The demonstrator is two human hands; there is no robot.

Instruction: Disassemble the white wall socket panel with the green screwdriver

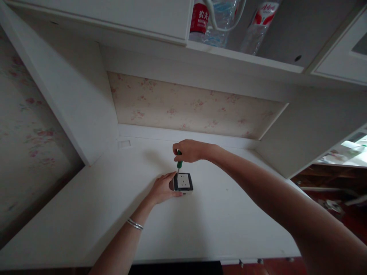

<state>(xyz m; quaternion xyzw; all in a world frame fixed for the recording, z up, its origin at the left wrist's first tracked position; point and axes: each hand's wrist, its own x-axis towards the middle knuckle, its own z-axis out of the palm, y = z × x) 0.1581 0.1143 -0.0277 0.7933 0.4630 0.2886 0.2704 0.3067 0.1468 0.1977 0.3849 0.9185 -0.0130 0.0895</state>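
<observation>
A wall socket (184, 181) with a white face and a dark frame lies face up on the white desktop, on what looks like a pale box. My left hand (164, 188) grips it from the left, fingers along its far side and thumb at its near side. Above it, my right hand (187, 151) is closed around the green handle of a screwdriver (179, 164). The screwdriver stands nearly upright, its metal tip at the left part of the socket's dark frame. Whether a screw sits under the tip is too small to tell.
A white desktop (229, 214) spreads around the socket, with cabinet side panels left and right. Overhead, a shelf (246, 57) holds plastic bottles (220, 23) and a white cable (213, 19). A small pale rectangle (124, 144) is at the back left.
</observation>
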